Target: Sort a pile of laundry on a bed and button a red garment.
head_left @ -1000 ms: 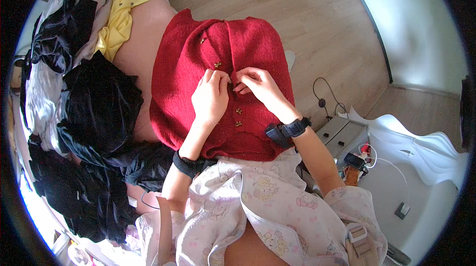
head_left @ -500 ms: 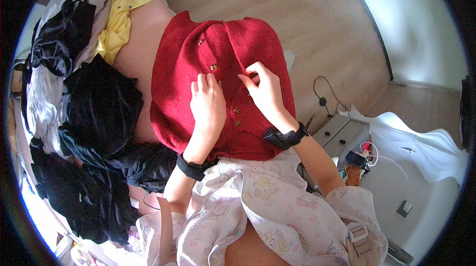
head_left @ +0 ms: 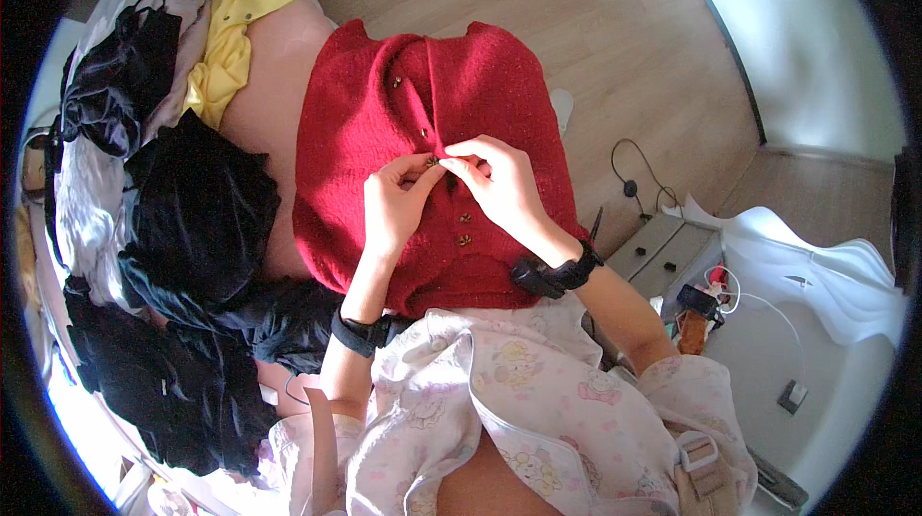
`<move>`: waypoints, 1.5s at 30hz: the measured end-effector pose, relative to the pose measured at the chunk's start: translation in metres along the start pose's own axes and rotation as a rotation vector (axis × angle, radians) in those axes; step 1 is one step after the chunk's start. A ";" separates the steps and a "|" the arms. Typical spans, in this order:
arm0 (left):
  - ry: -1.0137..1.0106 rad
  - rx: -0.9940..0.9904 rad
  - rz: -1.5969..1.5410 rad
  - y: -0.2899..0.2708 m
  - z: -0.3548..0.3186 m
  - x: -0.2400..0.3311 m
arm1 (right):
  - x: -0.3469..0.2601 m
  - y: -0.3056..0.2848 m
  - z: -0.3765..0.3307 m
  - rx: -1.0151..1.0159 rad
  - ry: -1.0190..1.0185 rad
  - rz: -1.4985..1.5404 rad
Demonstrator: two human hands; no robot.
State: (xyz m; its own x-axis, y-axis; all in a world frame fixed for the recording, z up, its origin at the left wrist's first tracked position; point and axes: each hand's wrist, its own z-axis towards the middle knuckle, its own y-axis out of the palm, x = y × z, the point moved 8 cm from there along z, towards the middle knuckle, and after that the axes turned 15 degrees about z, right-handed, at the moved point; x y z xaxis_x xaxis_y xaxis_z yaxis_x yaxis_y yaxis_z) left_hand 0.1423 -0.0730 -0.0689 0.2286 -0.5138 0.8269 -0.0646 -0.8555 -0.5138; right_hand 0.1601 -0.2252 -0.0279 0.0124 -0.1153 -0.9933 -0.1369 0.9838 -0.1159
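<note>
A red knitted cardigan lies spread over my lap, its front opening running away from me. Small gold-coloured buttons line that opening. At mid-front, my left hand pinches one button between thumb and fingertips. My right hand meets it from the other side, thumb and forefinger closed on the edge of the front band. The fingertips almost touch, so the buttonhole is hidden. Above them the band lies partly apart, with further buttons showing on its left side.
To the left, black garments and a yellow garment lie on a pink surface. On the right stands a pale cabinet with cables, a dark charger-like block and a wavy white cover. Wooden floor stretches ahead.
My two hands have come together at one button. The left has closed on the button, and the right has moved down and left with the band's edge.
</note>
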 end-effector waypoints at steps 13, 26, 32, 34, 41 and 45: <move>0.242 0.096 0.209 0.000 0.007 0.021 | 0.028 -0.006 0.007 -0.035 0.004 0.042; 0.274 0.024 0.164 0.005 0.016 0.020 | 0.053 -0.003 0.012 -0.239 0.560 0.554; 0.208 -0.040 0.131 0.008 0.017 0.015 | 0.056 -0.002 0.019 -0.328 0.601 0.429; 0.202 -0.041 0.126 0.010 0.017 0.011 | 0.056 -0.002 0.022 -0.347 0.614 0.397; 0.237 -0.027 0.143 0.009 0.017 0.009 | 0.048 0.000 0.021 -0.353 0.603 0.114; 0.305 0.019 0.136 0.006 0.013 0.021 | 0.053 -0.006 0.020 -0.262 0.495 0.260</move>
State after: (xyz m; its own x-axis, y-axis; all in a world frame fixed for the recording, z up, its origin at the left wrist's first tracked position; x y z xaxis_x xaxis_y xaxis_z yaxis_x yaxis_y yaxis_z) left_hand 0.1594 -0.0883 -0.0577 -0.0828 -0.6213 0.7792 -0.0561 -0.7777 -0.6261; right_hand 0.1817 -0.2343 -0.0795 -0.5069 0.0117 -0.8619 -0.3135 0.9289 0.1969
